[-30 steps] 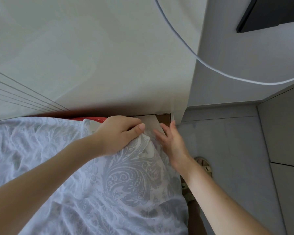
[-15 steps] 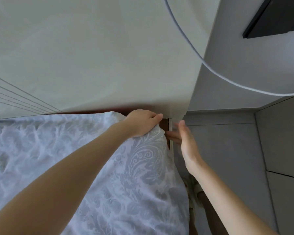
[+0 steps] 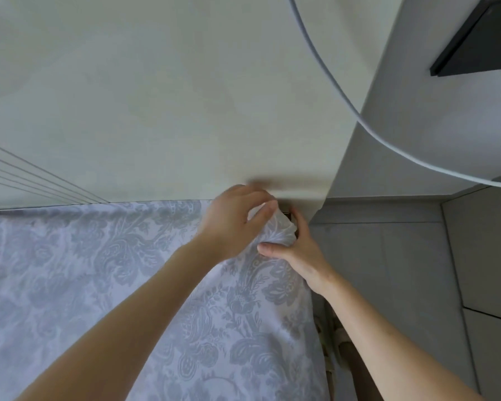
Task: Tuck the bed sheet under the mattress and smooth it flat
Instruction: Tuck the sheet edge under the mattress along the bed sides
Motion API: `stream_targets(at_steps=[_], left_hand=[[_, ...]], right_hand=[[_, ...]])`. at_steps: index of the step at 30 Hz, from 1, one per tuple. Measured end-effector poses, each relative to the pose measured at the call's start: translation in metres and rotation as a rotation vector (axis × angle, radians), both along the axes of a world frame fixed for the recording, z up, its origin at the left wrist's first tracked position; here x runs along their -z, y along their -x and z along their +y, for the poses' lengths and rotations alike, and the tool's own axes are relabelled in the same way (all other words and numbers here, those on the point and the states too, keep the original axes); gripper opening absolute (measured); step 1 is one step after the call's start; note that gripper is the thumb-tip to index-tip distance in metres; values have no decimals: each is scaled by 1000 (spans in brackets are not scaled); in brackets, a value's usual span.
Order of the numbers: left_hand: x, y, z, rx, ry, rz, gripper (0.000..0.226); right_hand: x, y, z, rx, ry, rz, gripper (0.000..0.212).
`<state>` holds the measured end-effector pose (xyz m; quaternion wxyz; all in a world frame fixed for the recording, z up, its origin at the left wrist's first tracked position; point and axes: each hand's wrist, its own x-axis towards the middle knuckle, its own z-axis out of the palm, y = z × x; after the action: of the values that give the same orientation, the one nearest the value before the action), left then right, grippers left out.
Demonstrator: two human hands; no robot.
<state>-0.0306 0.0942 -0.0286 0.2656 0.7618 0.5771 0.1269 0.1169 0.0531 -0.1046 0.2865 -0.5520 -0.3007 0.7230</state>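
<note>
A pale grey bed sheet (image 3: 104, 270) with a leafy damask pattern covers the mattress across the lower left. Its far right corner (image 3: 281, 230) is bunched into a rounded fold against the headboard. My left hand (image 3: 235, 221) grips the top of that bunched corner, thumb curled over the cloth. My right hand (image 3: 298, 247) cups the same corner from the side and below, thumb lying along the sheet's edge, fingers wrapped behind it. The mattress itself is hidden under the sheet.
A cream headboard panel (image 3: 171, 96) rises right behind the bed. A grey tiled floor (image 3: 388, 270) lies to the right, with a white cable (image 3: 344, 91) hanging across. A dark shelf (image 3: 480, 44) sits on the wall at top right. My sandalled foot (image 3: 336, 340) shows beside the bed.
The sheet corner was pulled up to the headboard, hiding the red and wooden bed parts. My right hand went from hovering open beside the corner to holding it.
</note>
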Motion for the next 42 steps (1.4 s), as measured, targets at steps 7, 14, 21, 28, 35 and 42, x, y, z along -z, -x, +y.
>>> stream_targets(at_steps=[7, 14, 21, 28, 35, 42], left_hand=[[51, 64, -9, -189, 271, 359, 47], [65, 66, 12, -252, 269, 471, 53], [48, 40, -27, -206, -274, 260, 38], [101, 46, -50, 99, 159, 427, 62], [137, 42, -19, -71, 235, 269, 47], [108, 23, -18, -108, 23, 311, 36]], right_hand=[[15, -1, 1, 34, 59, 15, 103], [25, 0, -1, 74, 66, 6, 76], [47, -5, 14, 49, 153, -17, 91], [71, -9, 24, -21, 168, -53, 88], [63, -24, -5, 17, -27, -316, 49], [75, -57, -66, 293, 239, -62, 46]])
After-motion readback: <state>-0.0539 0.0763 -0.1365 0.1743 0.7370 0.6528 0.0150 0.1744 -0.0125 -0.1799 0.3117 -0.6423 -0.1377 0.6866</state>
